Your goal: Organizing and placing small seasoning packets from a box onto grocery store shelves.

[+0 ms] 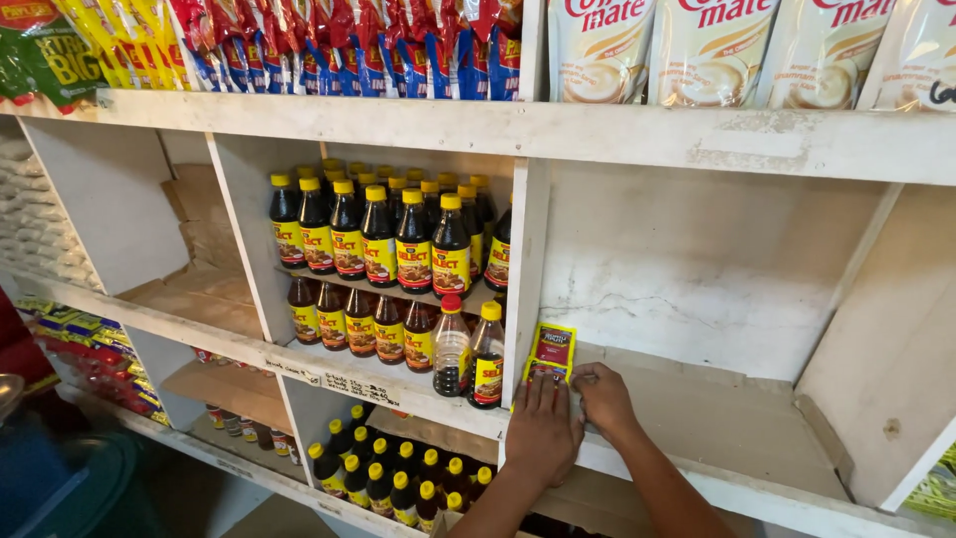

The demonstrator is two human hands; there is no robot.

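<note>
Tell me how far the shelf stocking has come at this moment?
Done: the bottle compartment is full of dark sauce bottles. In hand: the left hand and right hand set a yellow-and-red sachet upright at the divider. Left: the compartment beyond it holds only cardboard.

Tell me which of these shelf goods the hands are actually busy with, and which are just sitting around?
In hand:
- small yellow-and-red sachet, standing at the left edge of the compartment
- left hand and right hand, both at the sachet's base
- cardboard shelf liner under them

Just sitting:
- dark sauce bottles with yellow caps
- one red-capped bottle
- creamer pouches
- snack packets
</note>
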